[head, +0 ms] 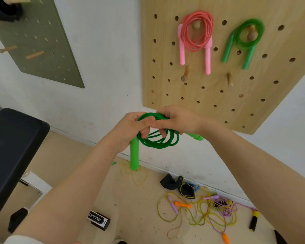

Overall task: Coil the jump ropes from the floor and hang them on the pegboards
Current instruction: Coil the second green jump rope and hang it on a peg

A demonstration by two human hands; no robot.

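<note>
A green jump rope [158, 141] is coiled into several loops in front of me, just below the wooden pegboard [218, 95]. My left hand [134, 127] grips the coil's top, and one green handle hangs straight down beneath it. My right hand [176, 120] pinches the same coil from the right; the other handle sticks out to the right behind my wrist. On the pegboard hang a coiled pink rope [197, 32] and a coiled translucent green rope [245, 37]. Two bare wooden pegs [186, 73] stick out below them. A tangle of yellow, purple and orange ropes [209, 208] lies on the floor.
A green pegboard [37, 43] with wooden pegs hangs on the wall at left, with a dark object on its top peg. A black padded bench [11, 152] stands at left. Black straps [180, 185] and a black labelled box [99, 220] lie on the floor.
</note>
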